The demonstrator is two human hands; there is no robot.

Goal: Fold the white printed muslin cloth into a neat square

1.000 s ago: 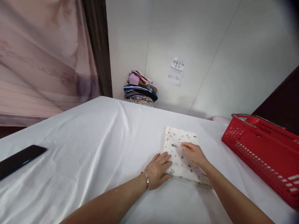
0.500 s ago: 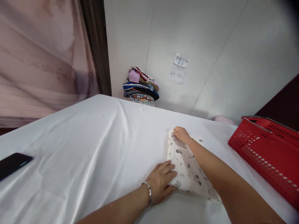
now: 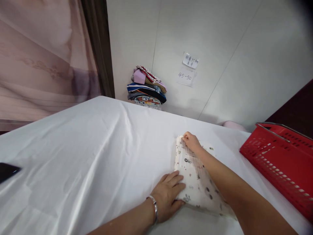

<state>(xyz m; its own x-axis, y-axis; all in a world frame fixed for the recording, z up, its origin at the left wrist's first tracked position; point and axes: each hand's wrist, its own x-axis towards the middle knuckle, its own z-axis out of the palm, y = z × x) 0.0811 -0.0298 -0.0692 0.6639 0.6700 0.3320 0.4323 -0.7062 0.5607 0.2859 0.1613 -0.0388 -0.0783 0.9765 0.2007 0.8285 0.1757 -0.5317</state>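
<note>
A thin white cloth (image 3: 193,176) with small printed figures lies folded on the white-covered table (image 3: 97,156). My left hand (image 3: 168,194), with a silver bangle at the wrist, rests flat with fingers spread on the cloth's near left corner. At the far left corner, my right hand (image 3: 192,142) pinches the cloth's edge between thumb and fingers. The right forearm crosses over the cloth and hides part of its right side.
A red plastic basket (image 3: 281,156) stands at the right. A black phone (image 3: 8,171) lies at the left edge. Folded fabrics (image 3: 146,86) are stacked beyond the far edge by the wall, where paper notes (image 3: 187,76) hang. A pink curtain (image 3: 44,58) hangs at left.
The view has shifted slightly, so the phone sits farther left. Both hands keep their places on the cloth, the right still pinching its far corner.
</note>
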